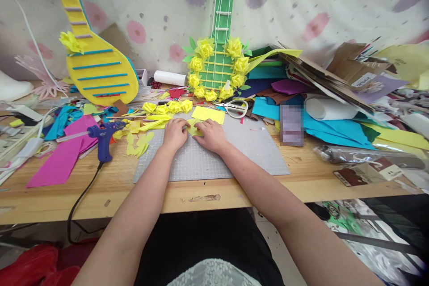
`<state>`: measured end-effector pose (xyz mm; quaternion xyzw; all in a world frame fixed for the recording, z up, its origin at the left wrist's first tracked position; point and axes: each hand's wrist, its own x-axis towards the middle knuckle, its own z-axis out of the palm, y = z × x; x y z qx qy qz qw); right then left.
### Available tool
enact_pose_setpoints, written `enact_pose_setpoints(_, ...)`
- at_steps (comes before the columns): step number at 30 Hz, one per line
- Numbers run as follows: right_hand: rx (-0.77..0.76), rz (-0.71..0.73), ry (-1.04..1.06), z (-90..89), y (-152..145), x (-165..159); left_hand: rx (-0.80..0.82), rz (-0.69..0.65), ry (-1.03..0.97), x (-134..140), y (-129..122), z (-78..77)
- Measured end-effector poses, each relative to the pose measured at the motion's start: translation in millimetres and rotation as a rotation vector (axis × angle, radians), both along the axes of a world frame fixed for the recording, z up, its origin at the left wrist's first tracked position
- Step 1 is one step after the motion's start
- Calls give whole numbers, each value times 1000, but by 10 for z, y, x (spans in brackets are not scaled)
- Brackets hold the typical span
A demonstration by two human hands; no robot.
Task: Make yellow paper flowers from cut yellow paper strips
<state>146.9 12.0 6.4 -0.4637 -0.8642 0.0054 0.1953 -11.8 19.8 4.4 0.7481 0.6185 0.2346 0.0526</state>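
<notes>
Head view: yellow paper piece (193, 128) lies over the cutting mat (214, 161), between the person's two hands. Left hand (176, 135) is at its left edge, fingers curled, thumb near the forefinger; right hand (212, 136) touches its right side, fingertips above, thumb nearer the person. For either hand I cannot tell whether it pinches the paper or merely presses it.

Just beyond the hands: yellow sheet (210, 115), flat, with scissors (232, 107) near its right end. Left of the mat, glue gun (104, 137) on the tabletop (241, 196); loose yellow cut pieces (140, 144) between gun and left hand.

Visibility: fingers cover both ends of the paper piece, so its full outline is hidden. Green instrument model (218, 65) and yellow instrument model (100, 69) run out of frame at the top. Rectangular item (292, 124) at right is pixelated, unreadable.
</notes>
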Motion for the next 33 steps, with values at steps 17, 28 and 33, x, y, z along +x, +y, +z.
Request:
enact_pose_setpoints(17, -35, -54, 157, -36, 43, 101, 48, -117, -56, 3, -28, 12)
enact_pose_setpoints(28, -147, -50, 336, -113, 131, 227, 18, -118, -57, 90, -50, -18)
enact_pose_setpoints(33, -119, -95, 343, -106, 141, 193, 27, -132, -58, 93, -63, -20)
